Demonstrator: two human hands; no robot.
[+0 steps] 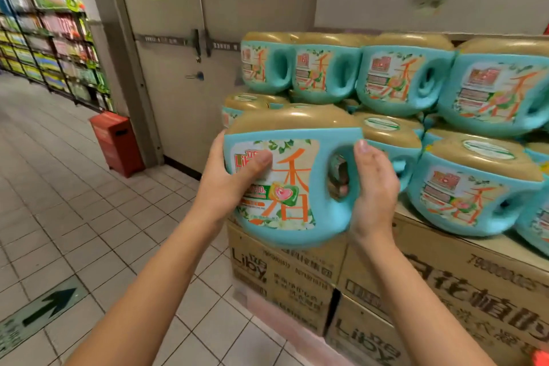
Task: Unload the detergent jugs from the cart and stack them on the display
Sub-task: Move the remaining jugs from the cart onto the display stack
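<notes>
Holding the detergent jug [297,187] on its side, we are keeping it between both hands. Our left grip [228,184] is clasping the jug's flat end, with the thumb lying across the paper label. Our right grip [372,184] is wrapping around the moulded handle, and its fingers are showing through the handle hole. The jug is hanging at the near corner of the cardboard boxes [285,279] forming the display base, whose top edge is running just under the right grip. We cannot tell whether jug and boxes are touching. Beyond and to the right of that grip, stacked jugs [472,187] are lying on their sides in two tiers, the nearest just beside our knuckles, so room there is looking tight. Left of the left grip, tiled floor [89,217] is stretching open toward a red box [117,142] standing by a grey door [178,68]. The jugs are showing smooth, rounded teal plastic with tan upper faces and glossy labels. The boxes are showing matte brown printed card.
</notes>
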